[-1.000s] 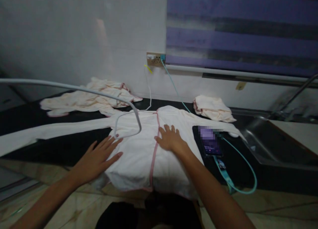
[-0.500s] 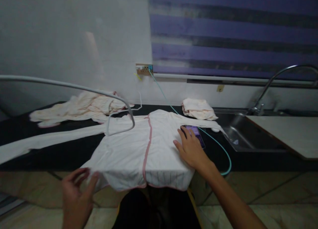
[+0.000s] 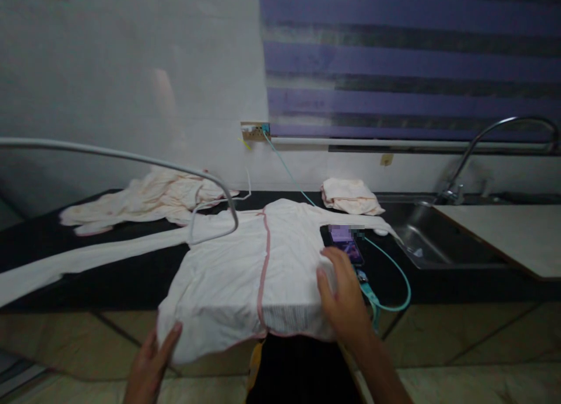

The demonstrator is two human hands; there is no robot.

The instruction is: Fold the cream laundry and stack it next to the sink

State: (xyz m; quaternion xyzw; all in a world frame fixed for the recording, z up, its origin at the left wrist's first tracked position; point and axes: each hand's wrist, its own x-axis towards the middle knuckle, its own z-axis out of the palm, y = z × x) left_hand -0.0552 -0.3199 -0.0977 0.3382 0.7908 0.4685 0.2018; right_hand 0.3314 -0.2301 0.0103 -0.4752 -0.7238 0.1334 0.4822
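Note:
A white long-sleeved garment with pink trim lies spread on the black counter, its hem hanging over the front edge. My left hand takes hold of the hem's lower left corner, thumb on top of the cloth. My right hand curls over the garment's lower right edge, just in front of a lit phone. One sleeve stretches far to the left along the counter.
A teal cable loops from the phone up to a wall socket. A folded cloth and a crumpled pile lie at the back. A sink with a tap is on the right. A grey bent tube crosses the left.
Both hands slid from flat on the garment's middle down to its hem; the left came off the cloth, then took the lower left corner, and the right moved along the right edge.

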